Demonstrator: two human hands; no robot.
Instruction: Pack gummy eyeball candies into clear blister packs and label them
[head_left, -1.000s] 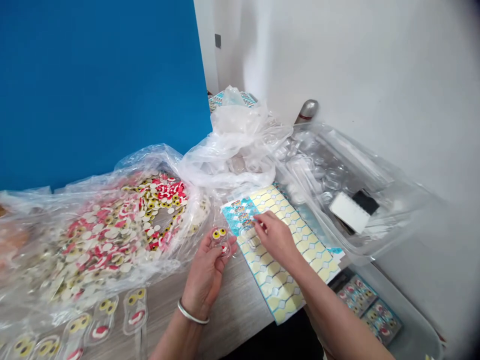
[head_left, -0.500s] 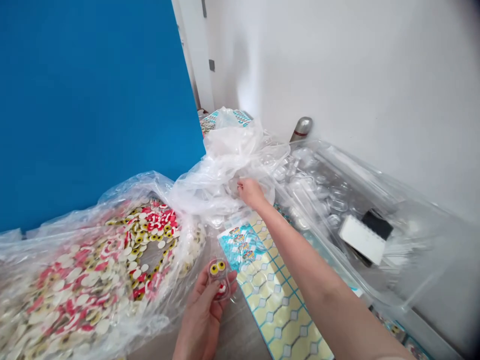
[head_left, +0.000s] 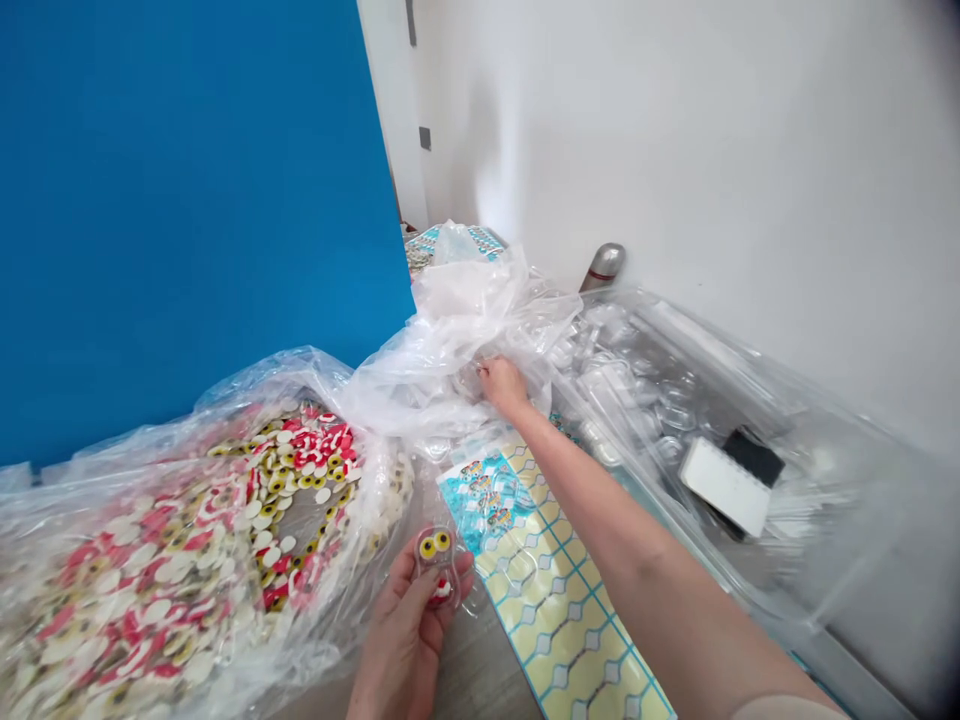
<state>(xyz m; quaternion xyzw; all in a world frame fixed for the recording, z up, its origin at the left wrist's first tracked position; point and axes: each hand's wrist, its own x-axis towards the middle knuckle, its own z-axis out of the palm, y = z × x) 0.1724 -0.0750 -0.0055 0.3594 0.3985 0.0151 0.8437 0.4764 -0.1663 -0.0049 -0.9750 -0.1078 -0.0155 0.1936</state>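
Observation:
In my left hand (head_left: 409, 610) is a small clear plastic shell (head_left: 437, 570), pinched under the thumb. Two round yellow eye pieces and a red and white mouth piece show inside it. My right hand (head_left: 504, 385) reaches forward into a crumpled clear plastic bag (head_left: 472, 330), its fingers curled inward. What those fingers hold, if anything, is hidden by the film. Below my right forearm lies a sticker sheet (head_left: 577, 630), yellow with blue lines, with a blue patterned part at its far end.
At left a large open plastic bag (head_left: 187, 400) is full of eye and mouth pieces (head_left: 150, 590). To the right stands a clear bin (head_left: 817, 590) of clear shells, with a white card (head_left: 724, 485) in it. A metal flask (head_left: 604, 265) and a blue panel (head_left: 187, 200) are behind.
The view has shifted slightly. My right hand stays in the crumpled bag with small finger movement, and my left hand keeps hold of the plastic shell.

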